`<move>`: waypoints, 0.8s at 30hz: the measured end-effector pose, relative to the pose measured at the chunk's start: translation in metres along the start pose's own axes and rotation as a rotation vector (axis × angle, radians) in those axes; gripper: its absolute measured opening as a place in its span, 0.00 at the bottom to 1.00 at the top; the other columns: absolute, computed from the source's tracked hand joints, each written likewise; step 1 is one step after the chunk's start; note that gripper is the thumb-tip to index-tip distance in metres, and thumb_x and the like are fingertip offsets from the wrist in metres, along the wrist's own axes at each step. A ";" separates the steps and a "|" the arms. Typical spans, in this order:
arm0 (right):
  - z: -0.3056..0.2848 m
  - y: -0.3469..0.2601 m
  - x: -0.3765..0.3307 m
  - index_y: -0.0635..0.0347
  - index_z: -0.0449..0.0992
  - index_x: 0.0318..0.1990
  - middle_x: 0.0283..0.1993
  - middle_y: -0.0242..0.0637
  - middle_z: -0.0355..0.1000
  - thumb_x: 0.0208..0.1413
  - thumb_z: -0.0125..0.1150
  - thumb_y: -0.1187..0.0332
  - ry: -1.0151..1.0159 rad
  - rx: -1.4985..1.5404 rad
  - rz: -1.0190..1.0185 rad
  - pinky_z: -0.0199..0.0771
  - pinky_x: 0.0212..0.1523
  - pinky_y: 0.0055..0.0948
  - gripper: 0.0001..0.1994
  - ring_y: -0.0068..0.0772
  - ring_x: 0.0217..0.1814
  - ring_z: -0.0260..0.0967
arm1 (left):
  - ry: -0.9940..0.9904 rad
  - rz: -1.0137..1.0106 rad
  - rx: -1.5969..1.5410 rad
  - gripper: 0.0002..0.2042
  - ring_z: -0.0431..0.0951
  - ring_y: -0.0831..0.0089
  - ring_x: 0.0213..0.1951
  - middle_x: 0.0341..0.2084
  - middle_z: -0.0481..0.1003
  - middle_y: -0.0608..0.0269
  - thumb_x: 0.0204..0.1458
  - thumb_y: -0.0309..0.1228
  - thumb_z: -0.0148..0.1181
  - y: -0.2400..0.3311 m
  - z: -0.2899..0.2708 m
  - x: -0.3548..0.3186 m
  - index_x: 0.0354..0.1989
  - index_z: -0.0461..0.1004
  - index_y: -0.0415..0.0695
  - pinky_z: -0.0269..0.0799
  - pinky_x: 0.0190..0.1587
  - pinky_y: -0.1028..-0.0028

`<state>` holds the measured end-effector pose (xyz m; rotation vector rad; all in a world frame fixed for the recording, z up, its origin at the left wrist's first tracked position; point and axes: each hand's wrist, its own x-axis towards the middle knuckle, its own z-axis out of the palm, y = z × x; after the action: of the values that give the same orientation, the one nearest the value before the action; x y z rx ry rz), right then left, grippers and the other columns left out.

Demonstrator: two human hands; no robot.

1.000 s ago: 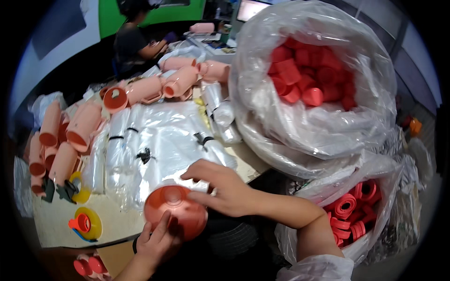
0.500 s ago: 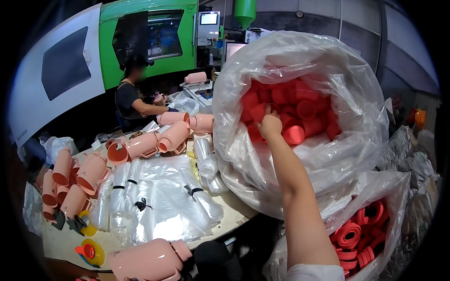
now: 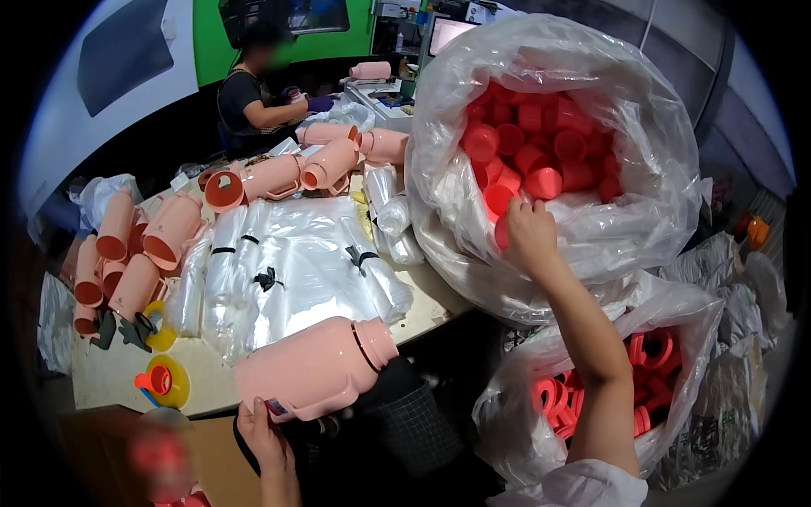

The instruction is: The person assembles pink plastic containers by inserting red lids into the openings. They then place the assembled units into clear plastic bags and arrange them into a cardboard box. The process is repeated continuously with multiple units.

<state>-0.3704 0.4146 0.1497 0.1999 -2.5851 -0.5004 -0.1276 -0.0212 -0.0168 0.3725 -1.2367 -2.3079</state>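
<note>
My left hand [image 3: 266, 439] grips the bottom end of a pink vacuum jug [image 3: 308, 367]. The jug lies slantwise over the table's near edge, its neck toward the upper right and its handle facing me. My right hand [image 3: 530, 241] is at the near lip of a large clear plastic bag [image 3: 608, 241]. Its fingers are closed on a red cup [image 3: 502, 231], mostly hidden behind them. Several more red cups [image 3: 543, 182] are heaped inside the bag, just beyond my fingertips.
Below the large bag, a second plastic bag [image 3: 507, 414] holds red ring-shaped parts [image 3: 655, 348]. Pink jugs [image 3: 173, 232] lie around the table's left and far sides. Flat clear bags [image 3: 317, 253] cover its middle; yellow tape [image 3: 173, 382] sits near left. A co-worker [image 3: 258, 97] sits beyond.
My right hand has drawn back from the heap toward the bag's near lip with a red cup. My left hand has come into view on the jug, now higher and farther right. The view tilts lower.
</note>
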 end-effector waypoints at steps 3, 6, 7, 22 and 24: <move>-0.076 -0.079 -0.026 0.62 0.69 0.43 0.41 0.52 0.73 0.35 0.76 0.65 -0.201 0.772 -0.176 0.72 0.46 0.46 0.27 0.58 0.44 0.70 | 0.202 -0.051 -0.030 0.09 0.76 0.77 0.37 0.37 0.78 0.63 0.65 0.25 0.51 0.021 -0.018 -0.017 0.49 0.73 0.37 0.72 0.43 0.75; -0.082 -0.129 -0.085 0.65 0.69 0.57 0.52 0.41 0.72 0.36 0.83 0.59 -0.592 1.421 -0.496 0.69 0.57 0.38 0.40 0.38 0.55 0.71 | 0.034 -0.225 -0.003 0.06 0.69 0.79 0.28 0.24 0.67 0.73 0.58 0.26 0.55 0.017 -0.040 -0.028 0.28 0.71 0.46 0.67 0.34 0.75; -0.087 -0.145 -0.104 0.65 0.69 0.58 0.53 0.50 0.71 0.40 0.79 0.55 -0.399 1.443 -0.564 0.68 0.59 0.42 0.38 0.49 0.56 0.70 | -0.087 -0.057 0.330 0.06 0.71 0.77 0.29 0.25 0.70 0.71 0.57 0.31 0.58 -0.006 -0.058 -0.030 0.28 0.74 0.46 0.67 0.36 0.74; -0.073 -0.199 -0.186 0.68 0.58 0.70 0.73 0.57 0.54 0.60 0.44 0.31 -0.076 1.659 -0.304 0.52 0.73 0.48 0.47 0.50 0.77 0.51 | -0.099 -0.009 0.097 0.11 0.78 0.74 0.31 0.26 0.76 0.66 0.65 0.34 0.52 0.052 -0.065 -0.086 0.33 0.75 0.43 0.74 0.36 0.74; -0.056 -0.191 -0.156 0.67 0.53 0.72 0.76 0.52 0.51 0.64 0.40 0.36 0.014 1.934 -0.005 0.46 0.75 0.45 0.43 0.45 0.79 0.48 | 0.176 0.010 0.162 0.09 0.77 0.74 0.32 0.32 0.79 0.63 0.64 0.33 0.55 0.059 -0.078 -0.077 0.41 0.76 0.40 0.73 0.39 0.73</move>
<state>-0.1976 0.2574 0.0527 0.7412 -2.0505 2.0165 -0.0099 -0.0614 -0.0103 0.6107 -1.3364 -2.1212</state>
